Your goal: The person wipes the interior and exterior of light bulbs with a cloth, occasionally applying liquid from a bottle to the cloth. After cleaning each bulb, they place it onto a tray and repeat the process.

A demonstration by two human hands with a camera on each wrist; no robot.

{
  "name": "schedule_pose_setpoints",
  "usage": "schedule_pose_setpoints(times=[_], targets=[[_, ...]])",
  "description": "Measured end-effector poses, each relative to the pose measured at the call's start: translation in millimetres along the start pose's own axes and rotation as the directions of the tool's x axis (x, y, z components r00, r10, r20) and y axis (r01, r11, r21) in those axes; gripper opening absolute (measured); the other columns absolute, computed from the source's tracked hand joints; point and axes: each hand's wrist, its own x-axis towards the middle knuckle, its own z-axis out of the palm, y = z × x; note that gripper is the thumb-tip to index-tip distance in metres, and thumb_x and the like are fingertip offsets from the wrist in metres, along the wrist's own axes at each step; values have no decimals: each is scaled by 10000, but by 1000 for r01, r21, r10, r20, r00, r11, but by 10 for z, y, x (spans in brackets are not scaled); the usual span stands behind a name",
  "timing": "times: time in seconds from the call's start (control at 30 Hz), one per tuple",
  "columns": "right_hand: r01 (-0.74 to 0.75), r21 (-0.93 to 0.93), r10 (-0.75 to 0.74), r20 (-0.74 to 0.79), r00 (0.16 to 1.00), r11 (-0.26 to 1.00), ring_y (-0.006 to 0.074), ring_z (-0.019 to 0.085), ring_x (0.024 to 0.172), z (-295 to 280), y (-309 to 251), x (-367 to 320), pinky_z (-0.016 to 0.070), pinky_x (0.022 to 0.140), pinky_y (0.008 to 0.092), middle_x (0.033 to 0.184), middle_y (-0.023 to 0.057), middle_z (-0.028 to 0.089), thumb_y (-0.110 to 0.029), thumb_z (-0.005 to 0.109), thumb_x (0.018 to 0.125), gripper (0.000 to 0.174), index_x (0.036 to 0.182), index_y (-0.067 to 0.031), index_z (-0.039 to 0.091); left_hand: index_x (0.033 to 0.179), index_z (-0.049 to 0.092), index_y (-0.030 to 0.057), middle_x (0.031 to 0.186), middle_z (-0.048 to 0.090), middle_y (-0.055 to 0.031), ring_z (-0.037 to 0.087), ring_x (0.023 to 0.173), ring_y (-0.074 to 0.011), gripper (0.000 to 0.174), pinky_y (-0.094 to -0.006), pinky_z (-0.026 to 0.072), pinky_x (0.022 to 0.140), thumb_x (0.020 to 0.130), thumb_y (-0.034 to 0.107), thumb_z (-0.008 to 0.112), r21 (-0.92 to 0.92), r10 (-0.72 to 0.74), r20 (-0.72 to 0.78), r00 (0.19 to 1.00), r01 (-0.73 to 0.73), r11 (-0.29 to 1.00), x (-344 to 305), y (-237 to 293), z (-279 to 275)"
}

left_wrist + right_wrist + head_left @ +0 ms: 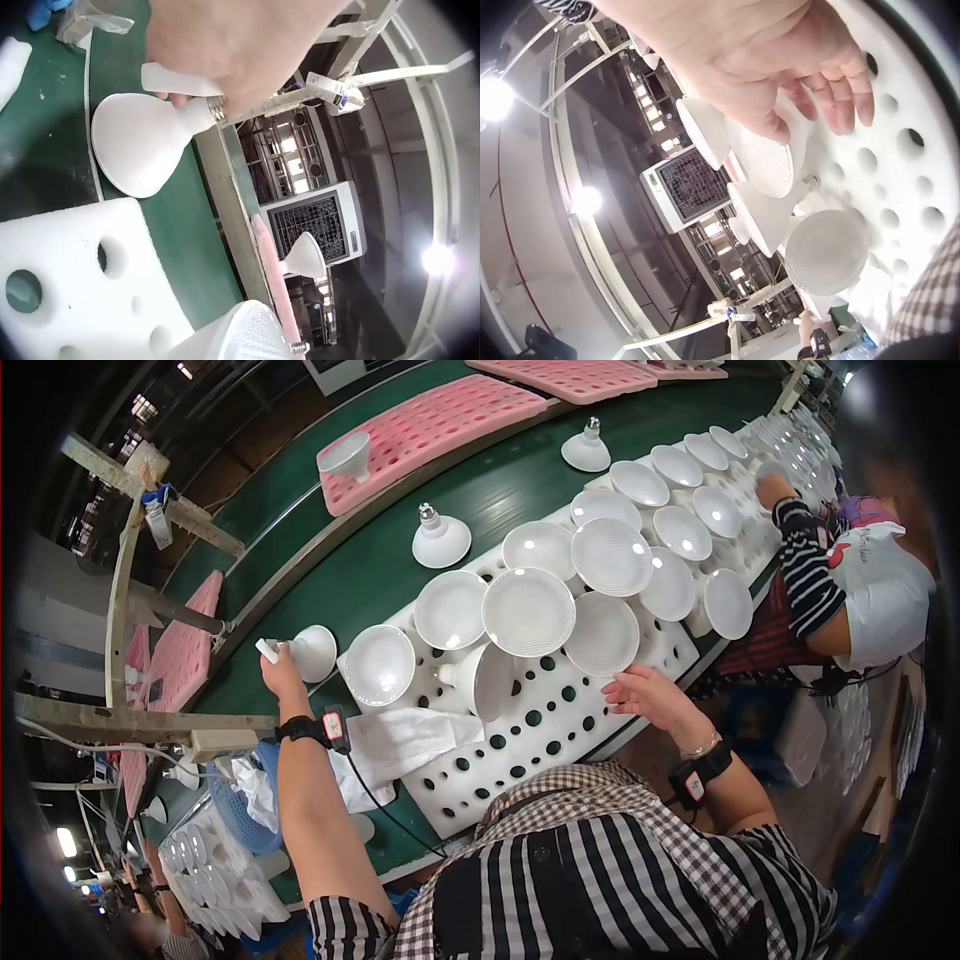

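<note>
My left hand (284,672) grips a short white strip-like piece (180,79), its far end hidden in the palm. Right at that hand is the screw base of a white reflector bulb (142,146), which stands wide face down on the green conveyor belt. My right hand (655,702) holds nothing; its loosely bent fingers hover over the front of a white foam tray (535,745), close to the rim of a bulb (602,635). Several bulbs sit lens up in the tray, and one bulb (485,680) lies tilted on its side.
Two bulbs (441,540) (586,448) stand on the belt behind the tray. A white cloth (415,738) lies over its left front. A blue basket (240,800) is at the left. Pink foam trays (430,430) lie beyond the rail. Another person (860,575) works at the right.
</note>
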Motion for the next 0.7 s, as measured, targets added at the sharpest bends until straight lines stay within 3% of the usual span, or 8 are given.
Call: schedule_pose_setpoints(times=[0.1, 0.23, 0.27, 0.3, 0.37, 0.5, 0.57, 0.7], targets=[[157, -132, -163, -42, 986, 979, 164, 626, 931, -66, 52, 114, 539, 825, 321, 1094, 106, 618, -182, 652, 900, 380, 1209, -13, 509, 1164, 590, -6, 1052, 652, -118, 639, 901, -221, 368, -354, 500, 800, 853, 173, 668, 114, 13, 32, 999, -16, 993, -8, 2, -37], [448, -220, -446, 61, 893, 866, 177, 596, 1022, -94, 134, 278, 517, 868, 306, 1151, 82, 572, -92, 770, 763, 721, 1358, -11, 371, 1186, 581, -14, 1046, 651, -118, 634, 890, -206, 395, -330, 507, 773, 851, 176, 669, 84, 6, 117, 993, -15, 996, 66, 24, -153], [430, -271, -441, 22, 897, 861, 188, 593, 1063, -108, 165, 328, 511, 873, 318, 1147, 89, 595, -71, 797, 716, 724, 1328, -3, 416, 1184, 574, -8, 1024, 642, -102, 619, 851, -191, 401, -326, 508, 736, 864, 212, 674, 31, 48, 111, 993, -51, 998, 48, 22, -183], [429, -269, -441, 20, 897, 862, 188, 593, 1063, -76, 145, 345, 511, 873, 318, 1147, 89, 595, -71, 797, 716, 724, 1328, -3, 416, 1184, 574, -8, 1024, 642, -102, 619, 851, -191, 401, -326, 508, 736, 864, 212, 674, 32, 49, 113, 992, -52, 998, 6, 74, -213], [443, -616, -584, -33, 811, 651, 206, 614, 1054, 22, 68, 415, 508, 883, 334, 1139, 111, 630, -114, 820, 695, 651, 1254, -4, 505, 1180, 562, 12, 1022, 628, -86, 605, 824, -186, 410, -331, 503, 711, 884, 274, 668, -102, 14, 15, 1000, -12, 995, -136, 243, -256], [487, -655, -695, -82, 715, 578, 232, 640, 1019, 49, 141, 734, 510, 876, 346, 1105, 129, 662, -141, 844, 665, 577, 1161, -11, 582, 1203, 531, 47, 1057, 613, -60, 608, 840, -180, 474, -304, 464, 659, 936, 437, 567, -203, -55, 54, 997, 65, 977, -522, 524, -306], [668, -620, -862, -27, 506, 412, 192, 669, 944, 24, 256, 866, 529, 822, 314, 1039, 107, 696, -109, 812, 717, 456, 1116, -2, 620, 1248, 498, 64, 1104, 608, -61, 609, 864, -186, 513, -309, 450, 663, 947, 479, 520, -198, -53, 88, 995, 70, 978, -747, 572, -284], [601, -656, -813, -34, 581, 457, 191, 667, 954, 31, 272, 857, 532, 812, 313, 1031, 108, 698, -89, 795, 733, 410, 1097, 3, 631, 1305, 440, 76, 1188, 592, -83, 611, 932, -216, 545, -324, 456, 701, 954, 490, 491, -264, -16, 147, 989, 55, 963, -1150, 658, -264]])
